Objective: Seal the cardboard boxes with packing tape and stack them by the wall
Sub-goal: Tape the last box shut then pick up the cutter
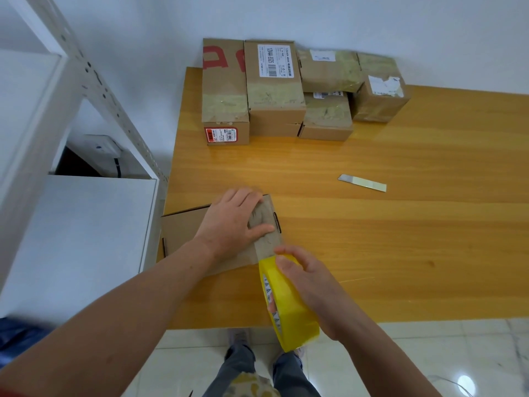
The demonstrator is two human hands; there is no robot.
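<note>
Tape roll [292, 308] in R hand [313, 290], beside box [183, 230].

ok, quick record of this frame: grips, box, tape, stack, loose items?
left grip: flat, presses tape strip onto box
right grip: holds yellow tape roll, strip runs from it to box
box: near-left part of table
stack: taped boxes at far edge, by wall
loose: metal blade on table, untouched
</note>
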